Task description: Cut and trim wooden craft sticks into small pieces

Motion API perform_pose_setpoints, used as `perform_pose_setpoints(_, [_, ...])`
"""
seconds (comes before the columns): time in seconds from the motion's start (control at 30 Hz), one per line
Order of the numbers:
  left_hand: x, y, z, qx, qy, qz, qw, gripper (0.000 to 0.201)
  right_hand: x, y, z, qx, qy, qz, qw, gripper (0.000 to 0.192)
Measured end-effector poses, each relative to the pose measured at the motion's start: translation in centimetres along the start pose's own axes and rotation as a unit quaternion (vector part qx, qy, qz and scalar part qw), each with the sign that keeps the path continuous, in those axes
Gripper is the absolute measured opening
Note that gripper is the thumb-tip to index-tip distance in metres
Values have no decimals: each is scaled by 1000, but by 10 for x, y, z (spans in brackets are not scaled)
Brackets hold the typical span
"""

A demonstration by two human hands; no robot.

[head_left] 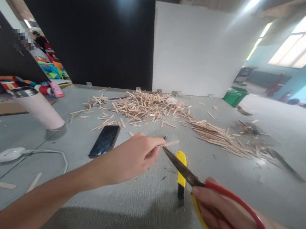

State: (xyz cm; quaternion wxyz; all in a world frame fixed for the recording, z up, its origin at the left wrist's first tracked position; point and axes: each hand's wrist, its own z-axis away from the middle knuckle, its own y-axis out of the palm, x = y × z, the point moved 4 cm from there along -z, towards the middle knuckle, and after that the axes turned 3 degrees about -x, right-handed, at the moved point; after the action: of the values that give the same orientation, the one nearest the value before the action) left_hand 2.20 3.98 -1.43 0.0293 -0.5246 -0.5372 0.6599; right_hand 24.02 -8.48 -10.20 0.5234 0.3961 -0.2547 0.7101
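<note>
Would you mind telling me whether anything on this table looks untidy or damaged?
Wooden sticks lie strewn in a loose heap at the back, with splintered offcuts scattered to the right. The phone looks scratched or smudged, though glare makes that uncertain.

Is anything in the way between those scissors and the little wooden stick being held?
Nothing visible. The scissors in the right hand already have their blade tips at the wooden stick pinched by the left hand.
</note>
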Motion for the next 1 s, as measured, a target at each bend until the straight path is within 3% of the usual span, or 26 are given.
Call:
perform_pose_setpoints(0.23, [1,-3,-5,-12,-40,-5,999,23,-3,-1,-7,-52,-8,-28,998,73])
perform_pose_setpoints(0.43, [4,-4,-4,-21,-58,76,995,23,28,2,2,-27,-129,71,989,67])
perform_pose_setpoints(0.83, [-4,3,-4,49,-101,211,971,25,18,-2,6,-72,-106,144,981,62])
perform_pose_setpoints(1.0, [-5,-2,-4,12,-102,241,965,24,21,-4,5,-85,-90,182,976,54])
